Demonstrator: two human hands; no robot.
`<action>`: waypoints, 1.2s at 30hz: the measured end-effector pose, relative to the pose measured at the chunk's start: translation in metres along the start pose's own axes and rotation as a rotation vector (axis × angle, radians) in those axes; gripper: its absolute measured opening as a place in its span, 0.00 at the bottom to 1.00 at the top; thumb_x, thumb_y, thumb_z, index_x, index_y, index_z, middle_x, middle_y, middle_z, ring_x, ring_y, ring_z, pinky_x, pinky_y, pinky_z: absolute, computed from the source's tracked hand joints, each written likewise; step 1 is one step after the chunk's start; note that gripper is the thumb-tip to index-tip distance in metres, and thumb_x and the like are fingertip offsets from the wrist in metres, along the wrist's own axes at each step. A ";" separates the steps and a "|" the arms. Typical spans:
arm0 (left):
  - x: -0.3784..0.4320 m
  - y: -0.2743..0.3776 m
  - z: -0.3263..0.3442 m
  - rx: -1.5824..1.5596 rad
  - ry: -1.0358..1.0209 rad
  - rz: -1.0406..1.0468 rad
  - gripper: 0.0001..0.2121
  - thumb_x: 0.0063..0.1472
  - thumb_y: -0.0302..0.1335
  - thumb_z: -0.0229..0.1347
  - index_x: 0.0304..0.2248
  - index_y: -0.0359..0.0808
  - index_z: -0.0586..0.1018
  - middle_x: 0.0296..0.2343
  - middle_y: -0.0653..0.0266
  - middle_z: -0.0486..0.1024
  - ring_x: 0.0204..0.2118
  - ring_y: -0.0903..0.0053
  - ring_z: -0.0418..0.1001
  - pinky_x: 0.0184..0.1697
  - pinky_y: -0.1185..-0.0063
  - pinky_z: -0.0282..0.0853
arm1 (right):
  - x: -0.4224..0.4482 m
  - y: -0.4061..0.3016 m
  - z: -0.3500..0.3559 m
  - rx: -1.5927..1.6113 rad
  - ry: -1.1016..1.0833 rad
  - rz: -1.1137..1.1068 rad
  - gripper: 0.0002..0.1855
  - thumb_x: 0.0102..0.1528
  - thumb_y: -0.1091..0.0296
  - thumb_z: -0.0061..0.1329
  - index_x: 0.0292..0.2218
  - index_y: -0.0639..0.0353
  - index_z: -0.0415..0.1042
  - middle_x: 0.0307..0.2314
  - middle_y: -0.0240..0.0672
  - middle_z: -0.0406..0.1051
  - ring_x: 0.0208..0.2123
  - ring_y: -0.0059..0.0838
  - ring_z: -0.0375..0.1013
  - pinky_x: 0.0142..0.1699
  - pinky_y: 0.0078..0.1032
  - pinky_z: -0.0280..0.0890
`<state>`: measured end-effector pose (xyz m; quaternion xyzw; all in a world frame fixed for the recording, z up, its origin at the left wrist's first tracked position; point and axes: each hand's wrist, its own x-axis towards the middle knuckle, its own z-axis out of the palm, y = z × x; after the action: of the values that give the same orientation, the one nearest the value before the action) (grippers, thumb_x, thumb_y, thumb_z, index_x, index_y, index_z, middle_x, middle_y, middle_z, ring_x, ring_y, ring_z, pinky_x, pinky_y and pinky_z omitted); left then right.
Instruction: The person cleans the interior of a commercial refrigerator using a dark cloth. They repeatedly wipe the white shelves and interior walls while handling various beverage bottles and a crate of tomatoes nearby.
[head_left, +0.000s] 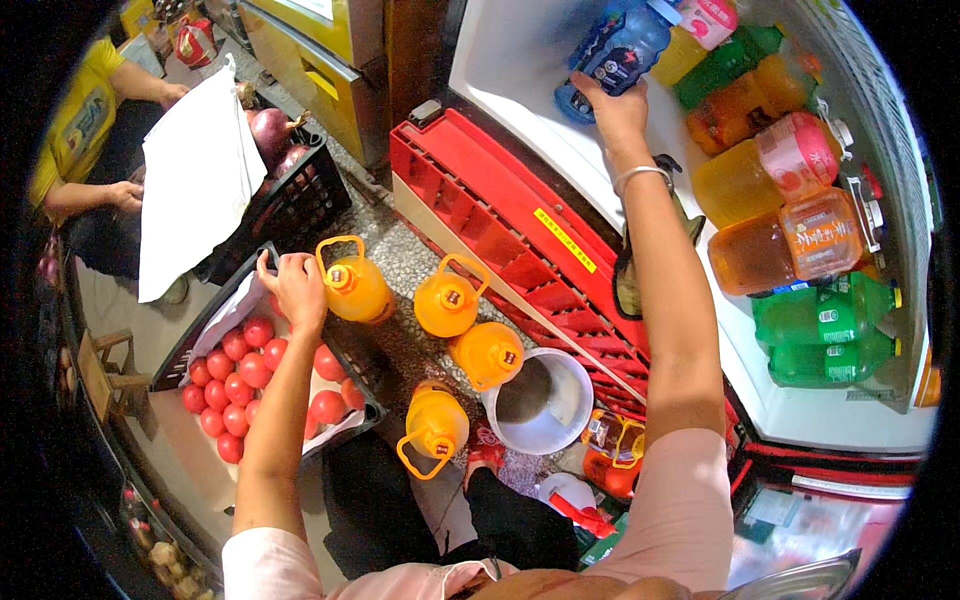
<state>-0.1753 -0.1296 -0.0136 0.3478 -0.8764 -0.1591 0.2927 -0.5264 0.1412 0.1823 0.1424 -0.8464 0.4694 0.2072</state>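
Observation:
Inside the white refrigerated cabinet (517, 67), my right hand (622, 112) grips a large blue drink bottle (622, 52) around its lower part. The bottle leans, cap toward the upper right. My left hand (296, 289) is at the far corner of a black plastic crate (225, 300), fingers curled over its rim. Red tomatoes (240, 375) fill much of that crate, which has a pale liner; my forearm hides some of them. Beside the crate, several orange-yellow jugs with loop handles, such as this jug (442, 300), stand on the speckled floor.
Other bottles, including a green bottle (832, 307) and a pink-labelled bottle (795, 154), line the cabinet's right side. A red louvred panel (517, 210) runs along its base. A white bucket (577, 405) stands near my feet. At left, a person holds a white sheet (199, 180) beside an onion crate (300, 195).

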 end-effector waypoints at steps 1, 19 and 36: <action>0.000 -0.001 -0.001 0.010 -0.006 0.008 0.10 0.57 0.27 0.47 0.25 0.34 0.79 0.31 0.62 0.75 0.54 0.57 0.54 0.60 0.67 0.41 | 0.003 0.001 0.007 0.002 0.010 -0.039 0.45 0.34 0.51 0.67 0.46 0.68 0.60 0.38 0.44 0.72 0.40 0.35 0.72 0.46 0.27 0.65; 0.001 0.009 -0.001 -0.023 -0.003 -0.017 0.10 0.57 0.28 0.47 0.25 0.35 0.79 0.32 0.61 0.75 0.55 0.57 0.52 0.60 0.67 0.43 | -0.120 0.030 -0.157 -0.665 -0.360 -0.084 0.31 0.53 0.52 0.49 0.52 0.63 0.60 0.50 0.50 0.61 0.49 0.48 0.60 0.54 0.38 0.54; 0.002 0.006 0.000 0.008 0.004 0.029 0.09 0.57 0.28 0.47 0.25 0.35 0.79 0.31 0.62 0.74 0.55 0.57 0.53 0.60 0.66 0.42 | -0.030 -0.055 0.083 -0.478 -0.187 -0.333 0.19 0.47 0.73 0.42 0.41 0.72 0.70 0.44 0.58 0.66 0.43 0.54 0.68 0.50 0.38 0.64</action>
<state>-0.1797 -0.1264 -0.0102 0.3366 -0.8813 -0.1507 0.2954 -0.4945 0.0435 0.1692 0.2691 -0.9133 0.2012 0.2302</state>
